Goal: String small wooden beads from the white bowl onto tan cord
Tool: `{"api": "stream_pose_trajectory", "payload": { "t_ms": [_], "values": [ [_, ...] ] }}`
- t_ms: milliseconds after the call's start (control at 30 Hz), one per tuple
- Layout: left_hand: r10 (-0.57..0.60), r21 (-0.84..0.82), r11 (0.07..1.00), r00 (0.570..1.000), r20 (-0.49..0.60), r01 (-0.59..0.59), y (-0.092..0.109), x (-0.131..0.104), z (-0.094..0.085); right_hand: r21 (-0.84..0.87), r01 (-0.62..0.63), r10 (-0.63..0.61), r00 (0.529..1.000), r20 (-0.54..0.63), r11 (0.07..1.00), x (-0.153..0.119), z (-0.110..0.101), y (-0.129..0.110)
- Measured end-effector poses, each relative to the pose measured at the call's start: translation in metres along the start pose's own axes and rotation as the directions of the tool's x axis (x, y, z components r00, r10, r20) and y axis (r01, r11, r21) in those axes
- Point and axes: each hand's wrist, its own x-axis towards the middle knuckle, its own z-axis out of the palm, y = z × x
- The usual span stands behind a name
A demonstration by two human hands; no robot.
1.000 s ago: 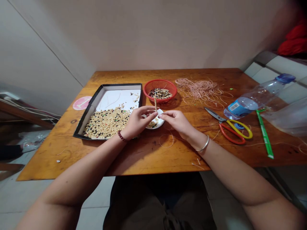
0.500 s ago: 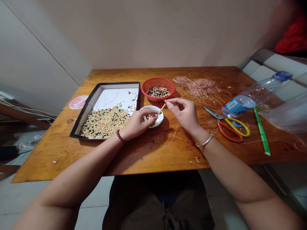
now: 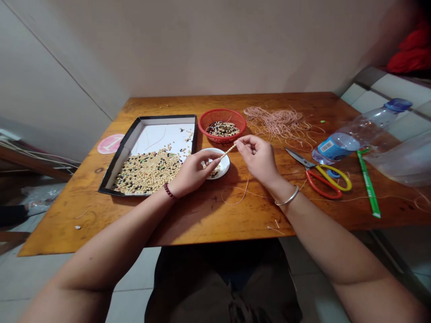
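A short string of cream beads (image 3: 229,152) is stretched between my two hands above a small white dish (image 3: 225,168). My left hand (image 3: 195,171), with a dark red bead bracelet at its wrist, pinches the lower left end between thumb and forefinger. At the upper right end, my right hand (image 3: 258,158) is closed on the string near the last beads. A thin pale cord (image 3: 235,202) trails from below the right hand and loops over the table. Loose beads lie in the dish, partly hidden by my left hand.
A black-rimmed tray (image 3: 101,187) of mixed beads stands left. Behind the dish are a red basket (image 3: 243,128) holding beads and a tangle of pink cord (image 3: 276,121). Scissors (image 3: 325,181), a plastic bottle (image 3: 340,147) and a green strip (image 3: 369,188) lie to the right.
My right hand has moved slightly right and my left fingers slightly down and left, so more of the bead string shows between them. The other things stay put.
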Motion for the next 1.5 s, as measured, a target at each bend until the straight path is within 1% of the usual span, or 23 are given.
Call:
{"api": "stream_pose_trajectory", "payload": {
  "t_ms": [167, 333, 400, 567, 667, 800, 867, 933, 1033, 1067, 1133, 1200, 1267, 1300, 1367, 1433, 1500],
  "values": [
    [-0.018, -0.012, 1.0, 1.0, -0.019, 0.018, 0.004, 0.001, -0.001, 0.004, -0.012, 0.013, 1.0, -0.016, 1.0, -0.001, 0.002, 0.003],
    [-0.042, -0.045, 0.998, 0.997, -0.071, 0.039, 0.006, 0.003, -0.003, -0.094, 0.022, -0.027, 0.998, -0.057, 0.995, -0.003, 0.001, 0.003],
    [-0.049, -0.071, 0.997, 0.995, -0.087, 0.043, 0.006, 0.003, -0.003, -0.115, 0.017, -0.024, 0.998, -0.058, 0.993, -0.003, 0.001, 0.004],
    [-0.068, -0.078, 0.995, 0.996, -0.059, 0.064, 0.005, 0.002, -0.003, -0.12, -0.013, 0.006, 0.998, -0.063, 0.993, -0.002, 0.002, 0.008],
    [-0.067, -0.016, 0.998, 0.994, -0.085, 0.066, 0.004, 0.001, -0.003, -0.106, -0.014, 0.008, 0.998, -0.056, 0.994, -0.001, 0.002, 0.009],
    [-0.015, 0.194, 0.98, 0.989, -0.146, 0.044, 0.001, -0.001, -0.003, -0.062, -0.001, 0.0, 1.0, -0.02, 0.998, -0.001, 0.003, 0.01],
    [0.006, 0.273, 0.961, 0.988, -0.156, 0.037, 0.0, -0.001, -0.003, -0.05, 0.002, -0.003, 1.0, -0.02, 0.999, -0.002, 0.003, 0.009],
    [0.018, 0.303, 0.953, 0.988, -0.156, 0.031, 0.0, -0.001, -0.003, -0.043, 0.006, -0.007, 1.0, -0.028, 0.999, -0.003, 0.004, 0.008],
    [0.032, 0.303, 0.953, 0.988, -0.152, 0.016, 0.0, -0.002, -0.003, -0.017, 0.006, -0.007, 0.999, -0.04, 1.0, -0.003, 0.004, 0.006],
    [0.032, 0.296, 0.955, 0.987, -0.158, 0.016, 0.0, -0.002, -0.003, 0.012, -0.003, 0.003, 0.999, -0.044, 1.0, -0.003, 0.005, 0.006],
    [0.024, 0.266, 0.964, 0.982, -0.187, 0.027, 0.001, -0.001, -0.003, 0.128, -0.058, 0.061, 0.998, -0.024, 0.99, -0.001, 0.004, 0.004],
    [0.013, 0.191, 0.981, 0.972, -0.237, 0.033, 0.002, 0.0, -0.004, 0.283, -0.164, 0.156, 0.986, 0.051, 0.945, 0.0, 0.002, 0.002],
    [-0.006, 0.067, 0.997, 0.963, -0.268, 0.025, 0.004, 0.001, -0.005, 0.389, -0.284, 0.241, 0.958, 0.155, 0.877, 0.002, 0.001, 0.0],
    [-0.021, -0.006, 1.0, 0.964, -0.265, 0.02, 0.005, 0.002, -0.005, 0.414, -0.33, 0.272, 0.942, 0.196, 0.848, 0.002, 0.001, -0.001],
    [-0.057, -0.14, 0.99, 0.973, -0.223, 0.026, 0.006, 0.003, -0.006, 0.432, -0.399, 0.308, 0.913, 0.266, 0.809, 0.001, 0.002, -0.004],
    [-0.084, -0.239, 0.97, 0.982, -0.168, 0.042, 0.008, 0.004, -0.007, 0.437, -0.442, 0.313, 0.888, 0.337, 0.784, -0.001, 0.005, -0.006],
    [-0.09, -0.294, 0.954, 0.989, -0.116, 0.052, 0.009, 0.004, -0.007, 0.439, -0.456, 0.29, 0.872, 0.394, 0.774, -0.004, 0.008, -0.008]
  ]
}}
